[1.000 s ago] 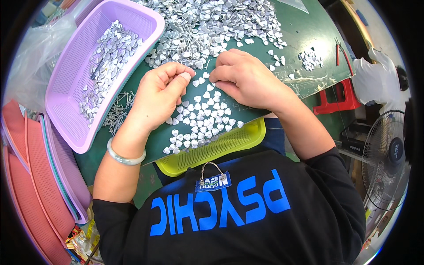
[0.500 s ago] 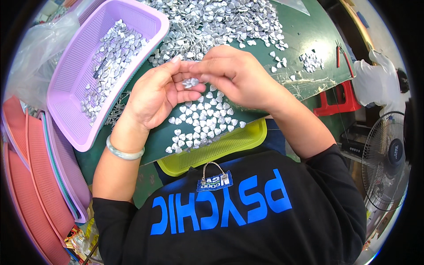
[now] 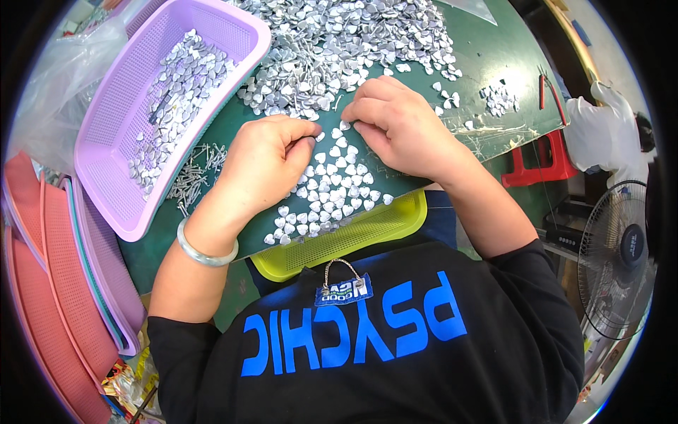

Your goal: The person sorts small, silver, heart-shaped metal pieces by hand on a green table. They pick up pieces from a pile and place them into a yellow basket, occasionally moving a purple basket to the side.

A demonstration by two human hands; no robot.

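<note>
My left hand (image 3: 265, 159) is closed in a pinch, thumb and forefinger on a small silver heart-shaped piece at the table. To its right, my right hand (image 3: 402, 127) also pinches a silver heart-shaped piece (image 3: 345, 126) between thumb and forefinger. Both sit at the far end of a patch of spread-out silver hearts (image 3: 326, 189), laid mostly singly on the green table (image 3: 487, 53). A large heap of the same hearts (image 3: 346, 42) lies just beyond my fingers. One small pin-like piece (image 3: 337, 102) lies between the heap and my hands.
A purple basket (image 3: 106, 152) holding more hearts stands at left, with metal pins (image 3: 189, 180) beside it. A yellow-green basket (image 3: 346, 244) sits under the table's near edge. Small heart pile (image 3: 500, 97) and red-handled pliers (image 3: 542, 92) lie right. A fan (image 3: 625, 247) and another person (image 3: 607, 134) are beyond.
My hands have parted and come down to the table from a cupped position. The hearts that lay in my left palm are no longer seen there; each hand now pinches one at the table.
</note>
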